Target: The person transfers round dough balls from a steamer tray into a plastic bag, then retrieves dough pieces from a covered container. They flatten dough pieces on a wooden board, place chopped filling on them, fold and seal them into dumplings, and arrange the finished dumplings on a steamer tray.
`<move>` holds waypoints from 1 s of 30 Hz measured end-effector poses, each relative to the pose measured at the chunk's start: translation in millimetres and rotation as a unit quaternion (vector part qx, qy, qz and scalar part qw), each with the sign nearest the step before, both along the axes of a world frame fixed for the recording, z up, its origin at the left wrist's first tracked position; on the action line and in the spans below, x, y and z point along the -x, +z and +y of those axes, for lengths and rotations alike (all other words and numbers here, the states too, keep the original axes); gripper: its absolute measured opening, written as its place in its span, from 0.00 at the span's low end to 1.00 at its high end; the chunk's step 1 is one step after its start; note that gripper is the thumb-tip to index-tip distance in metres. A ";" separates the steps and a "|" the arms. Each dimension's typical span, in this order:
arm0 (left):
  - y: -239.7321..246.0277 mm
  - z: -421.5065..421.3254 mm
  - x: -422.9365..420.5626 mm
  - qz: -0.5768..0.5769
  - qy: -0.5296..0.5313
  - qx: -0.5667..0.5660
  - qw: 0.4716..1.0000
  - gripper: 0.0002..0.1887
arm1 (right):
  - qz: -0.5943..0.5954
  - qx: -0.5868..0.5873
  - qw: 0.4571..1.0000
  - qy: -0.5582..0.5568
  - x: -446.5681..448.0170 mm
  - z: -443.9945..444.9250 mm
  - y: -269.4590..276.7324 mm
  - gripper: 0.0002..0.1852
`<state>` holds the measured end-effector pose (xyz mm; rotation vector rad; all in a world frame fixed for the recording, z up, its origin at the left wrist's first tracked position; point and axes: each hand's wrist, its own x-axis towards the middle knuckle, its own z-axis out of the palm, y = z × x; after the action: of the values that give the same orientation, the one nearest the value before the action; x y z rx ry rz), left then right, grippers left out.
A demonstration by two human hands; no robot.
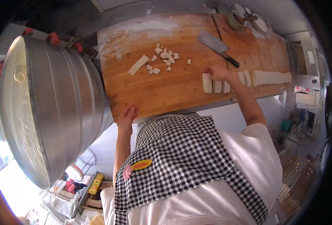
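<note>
My right hand [218, 73] reaches over a row of cut dough strips, its fingers at the top end of the leftmost strip [207, 83]; whether they grip it is unclear. My left hand [128, 114] is at the board's front left edge, fingers partly bent, with nothing visible in it. One dough strip [138, 65] lies slanted on the wooden board [160, 92], left of a scatter of small torn dough pieces [166, 54]. Beyond my right hand rests a cleaver [215, 43] with a black handle. A long uncut roll of dough [271, 78] lies at the right.
A large metal drum [62, 98] stands against the board's left side. Loose flour [152, 26] covers part of the far side. At the far right corner are a bowl [234, 22] and a pale round lid or dish [260, 23].
</note>
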<state>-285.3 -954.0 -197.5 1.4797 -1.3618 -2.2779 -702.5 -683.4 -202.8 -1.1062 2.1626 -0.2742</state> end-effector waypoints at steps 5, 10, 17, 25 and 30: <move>18.9 19.2 44.8 -0.007 -0.097 0.015 0.995 0.20 | 0.017 -0.144 0.984 0.102 -29.3 -4.5 3.8 0.25; 41.7 37.2 91.0 0.130 -0.124 0.065 0.982 0.21 | -0.256 0.107 0.953 -0.121 -84.0 -51.5 46.4 0.25; 63.1 24.1 82.6 0.104 -0.061 -0.071 0.990 0.20 | -0.442 0.229 0.818 -0.289 -133.4 -90.7 46.6 0.14; 71.0 28.4 69.1 0.180 -0.034 0.022 0.983 0.19 | -0.281 0.406 0.861 -0.124 -189.5 -118.6 79.1 0.18; 78.7 31.9 64.6 0.133 -0.009 0.017 0.991 0.20 | -0.288 0.414 0.857 -0.104 -189.5 -126.8 68.5 0.25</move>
<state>-349.9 -922.1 -118.7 1.1076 -1.3328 -2.3465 -512.9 -810.2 -134.2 -1.0104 1.5970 -1.5377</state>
